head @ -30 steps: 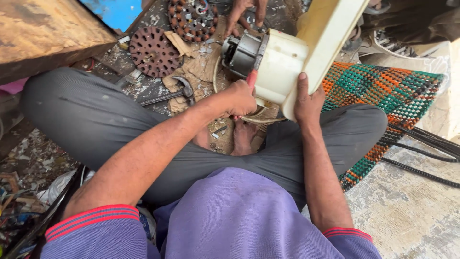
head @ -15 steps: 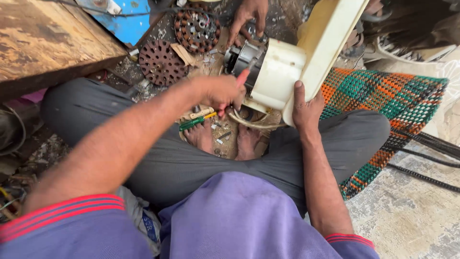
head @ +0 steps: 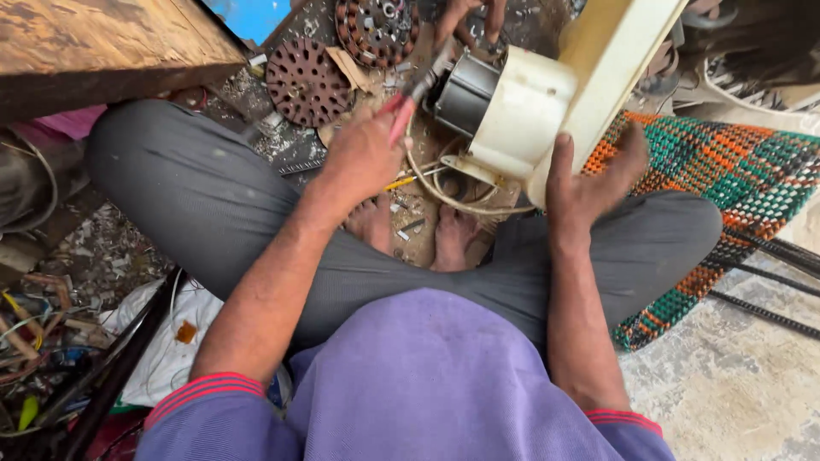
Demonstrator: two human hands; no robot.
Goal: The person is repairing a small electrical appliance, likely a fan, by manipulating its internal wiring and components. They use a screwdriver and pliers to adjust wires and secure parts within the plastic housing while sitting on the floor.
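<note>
I sit cross-legged in grey trousers. My left hand [head: 363,158] is closed around red-handled pliers [head: 408,102], whose jaws point up at the dark metal motor [head: 465,92]. That motor sticks out of a cream plastic fan housing [head: 534,107] tilted over my feet. My right hand [head: 589,183] presses against the housing's lower right edge, fingers spread along it. Another person's hand [head: 468,15] reaches in from the top, just above the motor. Pale cable loops [head: 444,198] hang beneath the housing.
Two round rusty perforated discs [head: 306,81] [head: 376,30] lie on the littered ground ahead. A wooden plank [head: 94,47] is at upper left. A green and orange woven mat [head: 735,171] lies right, black rods [head: 773,256] beyond it. Scrap wire and junk [head: 47,341] pile at lower left.
My left hand has picked up the red-handled pliers from the ground and raised them to the motor. My right hand has slid lower along the housing.
</note>
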